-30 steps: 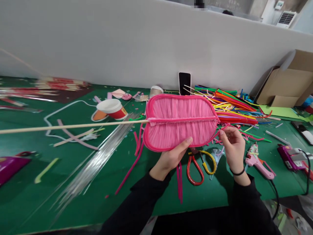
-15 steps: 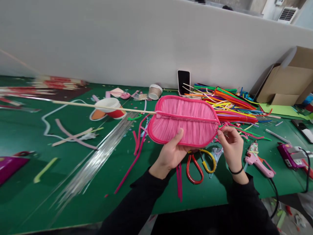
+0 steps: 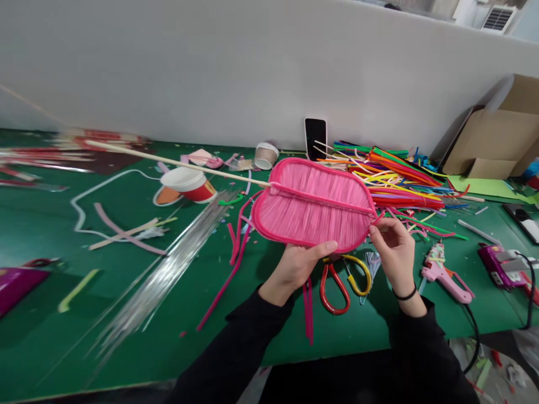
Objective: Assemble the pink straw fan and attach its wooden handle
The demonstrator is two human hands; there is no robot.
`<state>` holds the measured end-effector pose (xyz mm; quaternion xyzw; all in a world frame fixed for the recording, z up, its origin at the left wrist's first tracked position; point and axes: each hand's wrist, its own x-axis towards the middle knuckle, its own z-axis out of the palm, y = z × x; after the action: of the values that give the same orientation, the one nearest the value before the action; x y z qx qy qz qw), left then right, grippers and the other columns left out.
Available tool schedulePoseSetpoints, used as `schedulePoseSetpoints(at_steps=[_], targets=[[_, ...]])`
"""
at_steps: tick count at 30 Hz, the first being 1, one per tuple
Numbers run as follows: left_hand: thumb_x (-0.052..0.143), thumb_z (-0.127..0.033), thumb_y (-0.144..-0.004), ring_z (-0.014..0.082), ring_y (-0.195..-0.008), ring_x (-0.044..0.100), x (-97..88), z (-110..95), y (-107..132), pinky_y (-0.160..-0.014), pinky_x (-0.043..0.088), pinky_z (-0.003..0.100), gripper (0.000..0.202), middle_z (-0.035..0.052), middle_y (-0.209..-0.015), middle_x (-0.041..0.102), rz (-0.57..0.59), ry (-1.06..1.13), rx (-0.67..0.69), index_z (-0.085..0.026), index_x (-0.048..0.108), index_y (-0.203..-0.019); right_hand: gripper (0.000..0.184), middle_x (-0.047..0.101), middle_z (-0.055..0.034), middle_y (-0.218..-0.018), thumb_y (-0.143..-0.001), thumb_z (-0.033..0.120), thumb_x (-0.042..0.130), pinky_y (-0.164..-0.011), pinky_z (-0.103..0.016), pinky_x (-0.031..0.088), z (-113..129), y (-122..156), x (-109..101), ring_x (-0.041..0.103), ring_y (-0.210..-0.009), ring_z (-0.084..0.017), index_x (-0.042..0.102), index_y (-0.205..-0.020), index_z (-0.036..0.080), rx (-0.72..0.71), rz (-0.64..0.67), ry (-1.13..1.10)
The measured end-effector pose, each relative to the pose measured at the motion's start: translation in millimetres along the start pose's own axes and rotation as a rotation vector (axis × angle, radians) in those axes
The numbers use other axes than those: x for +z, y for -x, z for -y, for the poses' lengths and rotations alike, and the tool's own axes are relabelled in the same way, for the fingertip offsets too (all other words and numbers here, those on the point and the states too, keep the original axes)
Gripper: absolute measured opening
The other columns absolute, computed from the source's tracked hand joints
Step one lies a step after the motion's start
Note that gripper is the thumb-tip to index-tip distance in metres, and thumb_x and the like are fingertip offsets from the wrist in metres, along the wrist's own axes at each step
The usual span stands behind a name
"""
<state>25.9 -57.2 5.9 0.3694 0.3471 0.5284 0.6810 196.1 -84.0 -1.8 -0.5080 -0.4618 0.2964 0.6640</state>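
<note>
A pink oval fan (image 3: 315, 207), bordered and ribbed with darker pink pipe cleaners, is held above the table with its thin wooden stick (image 3: 181, 164) pointing left. My left hand (image 3: 297, 269) grips the lower edge, thumb on the front face, other fingers hidden behind. At the right end of the fan, my right hand (image 3: 393, 247) pinches the edge where the midrib meets the border and a short pink end sticks out. Under the fan lie scissors (image 3: 336, 289) with one red and one yellow handle loop, beside loose pink pipe cleaners (image 3: 309, 311).
Bundled colourful pipe cleaners (image 3: 404, 174) lie behind, near a phone (image 3: 315, 138) leaning on the wall. A pink glue gun (image 3: 448, 280) rests at right with its cord. At left are a paper cup (image 3: 189, 184), silvery wires (image 3: 168, 280) and a purple object (image 3: 21, 286).
The fan has tilted so its stick end sits higher on the left. My left thumb has slid right, toward the lower edge. My right hand keeps its pinch at the fan's right end.
</note>
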Motion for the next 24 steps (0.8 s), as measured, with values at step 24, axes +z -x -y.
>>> schedulePoseSetpoints(at_steps=[24], targets=[[0.088,-0.022,-0.053,0.0331,-0.104,0.070,-1.4,-1.7,1.2,-0.099,0.055,0.048,0.064,0.0059,-0.093,0.076,0.000,0.001,0.015,-0.021,0.070,-0.114,0.019,0.067,-0.0004,-0.072,-0.075,0.036,0.075,-0.063,-0.028,0.052,-2.0,3.4,0.9,0.061,-0.066,-0.014,0.064,-0.080,0.021,0.054,-0.049,0.025]])
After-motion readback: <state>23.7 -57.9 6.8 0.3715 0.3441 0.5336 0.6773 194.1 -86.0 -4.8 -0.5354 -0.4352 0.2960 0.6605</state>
